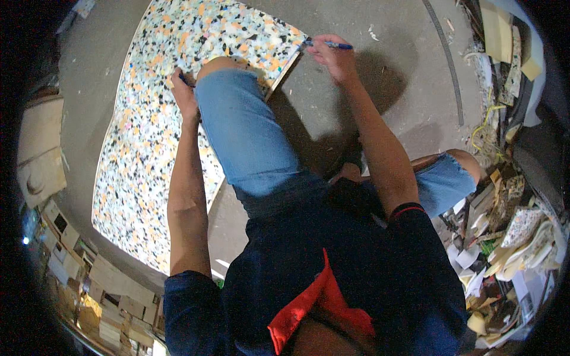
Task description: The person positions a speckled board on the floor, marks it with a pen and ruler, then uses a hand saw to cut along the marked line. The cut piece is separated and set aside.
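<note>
A large sheet of speckled foam (142, 130) in white, orange and black lies flat on the floor, under my bent knee. My right hand (335, 61) is closed round a blue pen (338, 45), whose tip meets the sheet's far right corner. On the sheet, just left of the knee, rests my left hand (186, 98). Its fingers are curled around a small dark blue object (187, 79), mostly hidden, so its kind does not show.
Foam scraps and offcuts (522, 237) are heaped along the right side. A dark strip (448, 65) lies on the grey floor (392, 24) at the far right. Pale boards and blocks (119, 279) stand at the lower left, and a tan board (41, 130) is farther left.
</note>
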The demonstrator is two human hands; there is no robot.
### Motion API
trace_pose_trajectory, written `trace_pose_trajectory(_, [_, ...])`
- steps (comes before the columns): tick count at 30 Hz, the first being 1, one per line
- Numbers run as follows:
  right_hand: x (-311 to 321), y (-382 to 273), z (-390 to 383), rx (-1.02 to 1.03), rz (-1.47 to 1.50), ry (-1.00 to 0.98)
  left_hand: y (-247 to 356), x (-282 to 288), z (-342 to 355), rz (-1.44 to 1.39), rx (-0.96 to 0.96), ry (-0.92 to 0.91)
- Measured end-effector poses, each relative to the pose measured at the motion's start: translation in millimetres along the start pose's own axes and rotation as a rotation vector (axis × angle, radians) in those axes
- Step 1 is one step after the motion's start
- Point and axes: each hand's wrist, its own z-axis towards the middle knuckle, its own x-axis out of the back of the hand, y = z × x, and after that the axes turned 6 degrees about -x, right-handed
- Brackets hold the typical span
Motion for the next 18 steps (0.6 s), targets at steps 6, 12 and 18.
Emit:
trace_pose_trajectory(6, [-8.6,13.4,-6.0,-0.108,0.169,0.000,21.9,1.9,-63.1,-0.039,0.158,0.036])
trace_pose_trajectory(12, [-22.3,17.6,-8.3,-0.132,0.307,0.014,11.9,-3.8,-66.1,0.165,-0.038,0.000])
trace_pose_trajectory(18, [-24.9,16.4,-8.3,-0.146,0.369,0.048,5.0,-6.1,-68.6,-0.220,0.261,-0.033])
